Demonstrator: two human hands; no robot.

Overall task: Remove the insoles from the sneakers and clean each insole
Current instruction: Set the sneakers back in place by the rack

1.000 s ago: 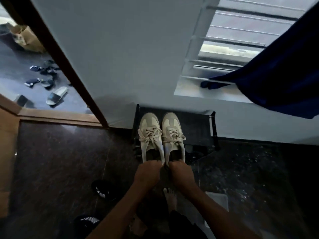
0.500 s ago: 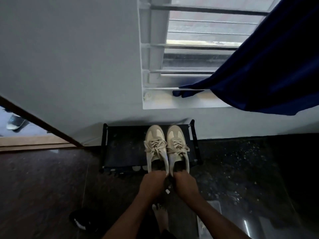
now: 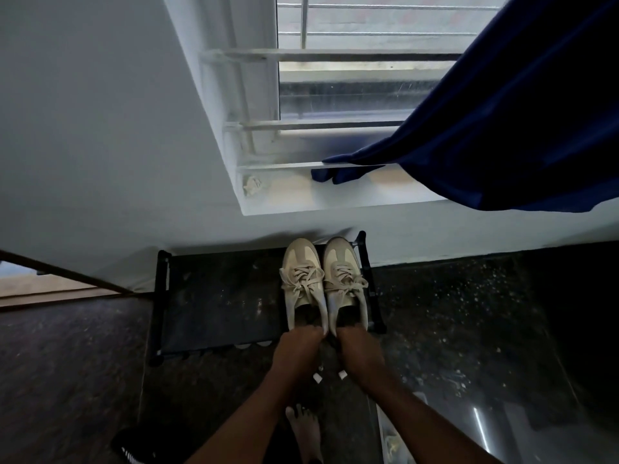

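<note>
- two cream sneakers, left sneaker [image 3: 303,283] and right sneaker [image 3: 345,283], sit side by side at the right end of the black rack [image 3: 217,296], toes to the wall.
- my left hand [image 3: 296,349] curls round the left heel, my right hand [image 3: 358,353] round the right heel.
- they seem light, soft-topped, stiffer at the heel collar, the best hold.
- the insoles hide in the dark openings; likely thin, floppy, perhaps glued, so peel from the heel edge.
- my fingertips are hidden behind my knuckles; under the rack is too dark to read.
</note>
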